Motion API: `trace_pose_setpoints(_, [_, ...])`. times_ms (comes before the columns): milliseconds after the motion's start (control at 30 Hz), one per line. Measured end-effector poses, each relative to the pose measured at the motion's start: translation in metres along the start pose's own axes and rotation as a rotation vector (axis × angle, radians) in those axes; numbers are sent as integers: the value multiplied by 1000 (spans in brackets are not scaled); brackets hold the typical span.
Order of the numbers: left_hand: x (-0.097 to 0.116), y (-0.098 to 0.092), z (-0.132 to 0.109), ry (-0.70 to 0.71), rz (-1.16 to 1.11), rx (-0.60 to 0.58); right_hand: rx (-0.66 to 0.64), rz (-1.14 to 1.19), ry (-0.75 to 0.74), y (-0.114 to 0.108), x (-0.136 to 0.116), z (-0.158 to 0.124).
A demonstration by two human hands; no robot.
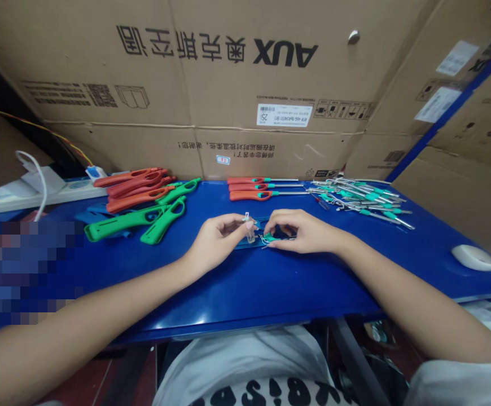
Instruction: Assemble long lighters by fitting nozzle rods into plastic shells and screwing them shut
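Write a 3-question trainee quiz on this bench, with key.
1. What does the left hand hold?
2. True or false: the right hand grips a green handle.
3. How many red handles have metal rods fitted?

Key:
1. A clear part.
2. False; the right hand holds a teal piece with thin wires.
3. Three.
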State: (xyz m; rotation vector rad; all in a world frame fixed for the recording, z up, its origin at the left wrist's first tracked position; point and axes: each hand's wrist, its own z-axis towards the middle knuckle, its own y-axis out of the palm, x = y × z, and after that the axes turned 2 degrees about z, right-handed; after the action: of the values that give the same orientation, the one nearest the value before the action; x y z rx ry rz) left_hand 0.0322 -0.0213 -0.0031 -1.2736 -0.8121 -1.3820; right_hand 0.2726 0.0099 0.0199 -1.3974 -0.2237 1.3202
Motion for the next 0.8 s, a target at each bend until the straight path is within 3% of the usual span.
trace_pose_setpoints(200, [-3,1,1,-64,-36,-39,-127,-88,-3,4,0,0])
trace_pose_setpoints(367, [-7,-3,2,-79,117,-83,-63,-54,-24,8,-1,2])
trace_pose_setpoints(467, [-10,-7,3,-66,184,-70,37,38,25,10,-2,3])
trace_pose_setpoints(633, [-9,-10,4,-66,259,-55,90,394,362,17,-4,5])
trace_pose_setpoints(800, [-4,-10,3,-47,309,-54,98,672,410,25,1,8])
